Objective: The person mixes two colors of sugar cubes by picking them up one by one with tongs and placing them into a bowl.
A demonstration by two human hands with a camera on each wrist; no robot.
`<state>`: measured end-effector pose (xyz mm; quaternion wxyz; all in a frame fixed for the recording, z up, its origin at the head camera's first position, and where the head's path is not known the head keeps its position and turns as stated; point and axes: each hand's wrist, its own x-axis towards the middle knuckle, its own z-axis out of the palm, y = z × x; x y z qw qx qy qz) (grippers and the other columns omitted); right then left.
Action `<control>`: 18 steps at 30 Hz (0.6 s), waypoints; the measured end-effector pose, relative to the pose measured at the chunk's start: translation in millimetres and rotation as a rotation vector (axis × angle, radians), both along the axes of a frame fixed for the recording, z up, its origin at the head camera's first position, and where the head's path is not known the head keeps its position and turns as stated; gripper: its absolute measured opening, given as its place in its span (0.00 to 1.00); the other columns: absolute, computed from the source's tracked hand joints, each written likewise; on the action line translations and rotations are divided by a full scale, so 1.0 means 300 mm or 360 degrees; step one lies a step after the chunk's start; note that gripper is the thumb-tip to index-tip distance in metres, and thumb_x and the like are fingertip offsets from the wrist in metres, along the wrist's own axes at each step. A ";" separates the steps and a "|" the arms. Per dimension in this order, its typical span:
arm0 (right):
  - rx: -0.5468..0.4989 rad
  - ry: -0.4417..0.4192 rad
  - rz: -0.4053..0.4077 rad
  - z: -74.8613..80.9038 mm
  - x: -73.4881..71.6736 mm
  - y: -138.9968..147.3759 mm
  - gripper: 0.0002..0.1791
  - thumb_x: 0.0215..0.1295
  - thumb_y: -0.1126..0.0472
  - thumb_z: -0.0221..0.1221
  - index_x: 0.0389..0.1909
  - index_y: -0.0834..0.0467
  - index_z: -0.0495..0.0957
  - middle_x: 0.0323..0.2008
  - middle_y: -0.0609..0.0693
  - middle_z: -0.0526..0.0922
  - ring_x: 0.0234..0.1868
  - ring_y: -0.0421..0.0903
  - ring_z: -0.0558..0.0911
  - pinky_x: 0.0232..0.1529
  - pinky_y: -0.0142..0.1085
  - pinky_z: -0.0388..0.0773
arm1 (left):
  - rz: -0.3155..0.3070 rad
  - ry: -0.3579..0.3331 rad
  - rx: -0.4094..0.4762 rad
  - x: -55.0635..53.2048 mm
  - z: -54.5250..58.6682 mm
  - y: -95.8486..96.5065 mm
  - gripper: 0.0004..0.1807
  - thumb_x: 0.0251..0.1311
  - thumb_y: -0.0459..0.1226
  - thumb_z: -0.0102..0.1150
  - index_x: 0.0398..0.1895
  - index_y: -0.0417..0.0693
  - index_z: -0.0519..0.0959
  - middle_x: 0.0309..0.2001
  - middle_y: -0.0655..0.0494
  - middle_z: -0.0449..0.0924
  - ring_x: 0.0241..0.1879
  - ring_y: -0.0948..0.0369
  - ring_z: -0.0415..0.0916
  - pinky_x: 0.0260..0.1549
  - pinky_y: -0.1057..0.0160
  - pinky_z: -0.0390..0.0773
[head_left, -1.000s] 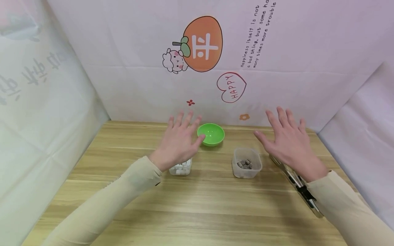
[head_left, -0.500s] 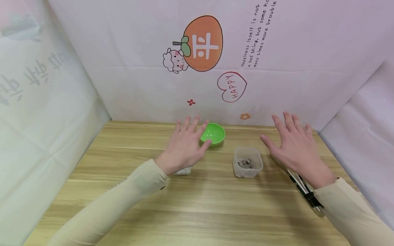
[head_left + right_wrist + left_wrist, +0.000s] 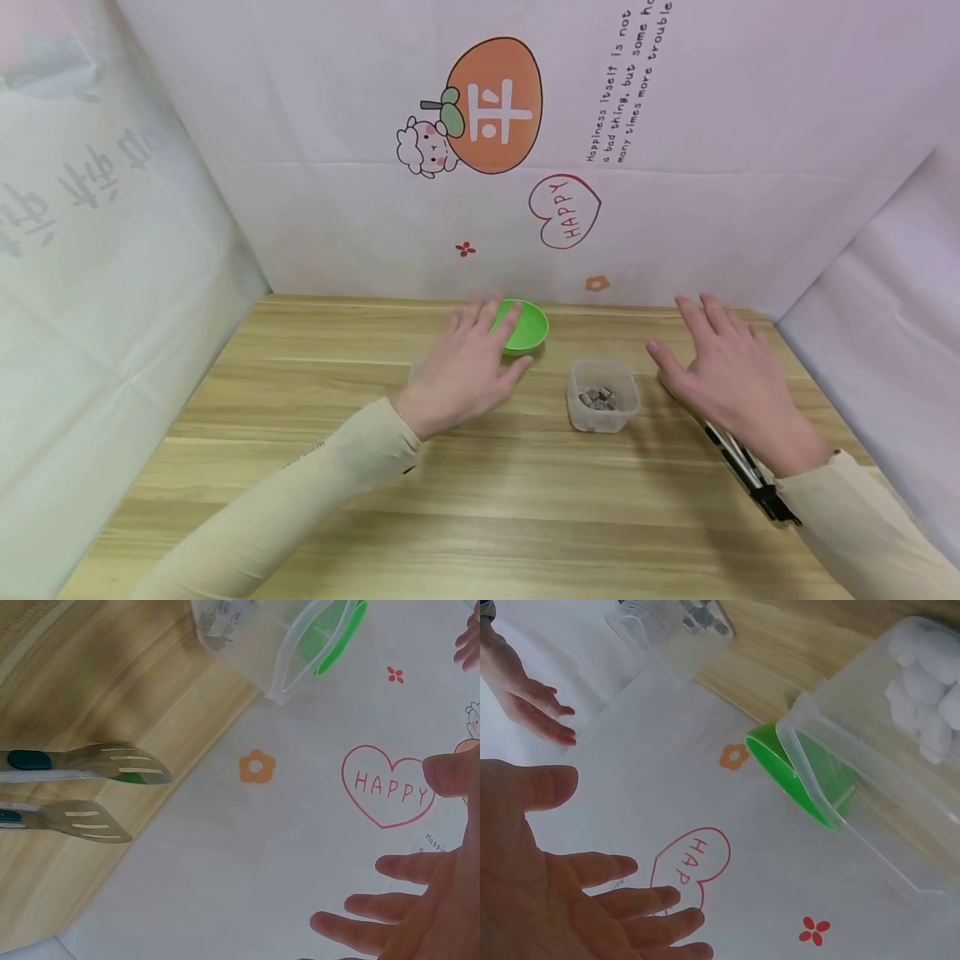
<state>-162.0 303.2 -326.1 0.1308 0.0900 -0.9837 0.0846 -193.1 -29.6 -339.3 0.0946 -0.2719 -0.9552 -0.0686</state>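
My left hand point(image 3: 461, 375) hovers with spread fingers over a clear plastic box point(image 3: 840, 787), which it mostly hides in the head view. White rounded lumps point(image 3: 926, 682) fill part of that box in the left wrist view. A green bowl point(image 3: 528, 329) stands behind it, partly covered by my left fingertips. My right hand point(image 3: 738, 387) is held above a pair of metal tongs point(image 3: 735, 462) with slotted ends, touching nothing. Between the hands sits a second clear box point(image 3: 603, 408) holding several small grey-brown pieces point(image 3: 597, 398).
Everything stands on a wood-grain table point(image 3: 487, 533). A white printed cloth point(image 3: 337, 225) hangs behind the table's back edge, with more white cloth point(image 3: 900, 308) on both sides.
Both hands have drifted a little right and lower in the head view. The left hand now covers the left box almost fully and more of the green bowl. Boxes and bowl have stayed put.
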 end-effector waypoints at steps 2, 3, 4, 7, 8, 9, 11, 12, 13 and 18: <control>-0.0009 -0.0018 -0.0007 -0.006 0.005 0.007 0.48 0.78 0.32 0.48 0.80 0.67 0.57 0.76 0.77 0.58 0.70 0.80 0.62 0.63 0.77 0.61 | -0.0022 -0.0003 0.0025 0.002 -0.004 0.007 0.42 0.77 0.61 0.47 0.84 0.49 0.58 0.80 0.41 0.58 0.78 0.42 0.56 0.77 0.43 0.60; -0.0012 -0.0025 -0.0010 -0.009 0.007 0.011 0.48 0.78 0.32 0.49 0.80 0.67 0.57 0.75 0.77 0.58 0.69 0.80 0.62 0.62 0.77 0.63 | -0.0029 -0.0003 0.0034 0.003 -0.007 0.010 0.42 0.77 0.62 0.47 0.84 0.49 0.58 0.80 0.41 0.58 0.78 0.42 0.57 0.77 0.43 0.60; -0.0013 -0.0025 -0.0015 -0.011 0.008 0.014 0.48 0.77 0.32 0.49 0.80 0.67 0.57 0.74 0.77 0.59 0.68 0.80 0.63 0.61 0.77 0.65 | -0.0034 -0.0010 0.0046 0.004 -0.009 0.013 0.43 0.76 0.62 0.48 0.84 0.48 0.58 0.80 0.40 0.58 0.78 0.42 0.57 0.77 0.44 0.61; -0.0022 -0.0017 -0.0021 -0.018 0.013 0.027 0.48 0.77 0.33 0.51 0.79 0.67 0.58 0.74 0.77 0.60 0.68 0.80 0.64 0.58 0.77 0.67 | -0.0043 -0.0028 0.0069 0.010 -0.012 0.022 0.43 0.76 0.62 0.50 0.84 0.48 0.58 0.80 0.40 0.59 0.78 0.43 0.58 0.77 0.45 0.59; -0.0022 -0.0015 -0.0025 -0.020 0.015 0.030 0.47 0.77 0.34 0.51 0.79 0.67 0.58 0.74 0.77 0.60 0.68 0.79 0.64 0.58 0.77 0.67 | -0.0048 -0.0031 0.0069 0.012 -0.014 0.025 0.44 0.75 0.62 0.51 0.84 0.47 0.58 0.79 0.40 0.60 0.78 0.43 0.58 0.78 0.45 0.59; -0.0026 -0.0013 -0.0027 -0.023 0.017 0.034 0.47 0.77 0.34 0.52 0.79 0.68 0.59 0.74 0.77 0.59 0.68 0.80 0.64 0.58 0.77 0.67 | -0.0054 -0.0034 0.0070 0.014 -0.016 0.028 0.44 0.75 0.62 0.51 0.84 0.47 0.58 0.80 0.41 0.60 0.78 0.43 0.58 0.78 0.45 0.58; -0.0029 -0.0018 -0.0036 -0.029 0.023 0.042 0.47 0.76 0.35 0.54 0.78 0.69 0.60 0.74 0.77 0.59 0.68 0.80 0.64 0.58 0.77 0.67 | -0.0074 -0.0037 0.0066 0.018 -0.020 0.033 0.45 0.75 0.62 0.52 0.83 0.45 0.58 0.79 0.41 0.60 0.77 0.43 0.59 0.78 0.45 0.57; -0.0027 -0.0019 -0.0041 -0.032 0.026 0.046 0.47 0.76 0.35 0.54 0.77 0.69 0.60 0.73 0.77 0.60 0.68 0.79 0.64 0.57 0.77 0.68 | -0.0084 -0.0041 0.0063 0.019 -0.024 0.036 0.45 0.75 0.62 0.51 0.83 0.44 0.58 0.79 0.41 0.60 0.78 0.43 0.59 0.78 0.45 0.57; -0.0026 -0.0026 -0.0047 -0.035 0.029 0.049 0.47 0.76 0.35 0.55 0.77 0.70 0.61 0.73 0.78 0.60 0.67 0.79 0.65 0.57 0.77 0.68 | -0.0092 -0.0042 0.0055 0.021 -0.027 0.039 0.45 0.75 0.62 0.51 0.83 0.44 0.58 0.79 0.42 0.60 0.78 0.44 0.59 0.78 0.44 0.57; -0.0003 -0.0047 -0.0081 -0.054 0.044 0.068 0.48 0.74 0.34 0.56 0.76 0.70 0.62 0.68 0.78 0.65 0.63 0.79 0.69 0.49 0.76 0.73 | -0.0126 -0.0089 0.0078 0.027 -0.043 0.051 0.45 0.76 0.62 0.49 0.84 0.43 0.57 0.80 0.43 0.60 0.78 0.45 0.58 0.78 0.44 0.58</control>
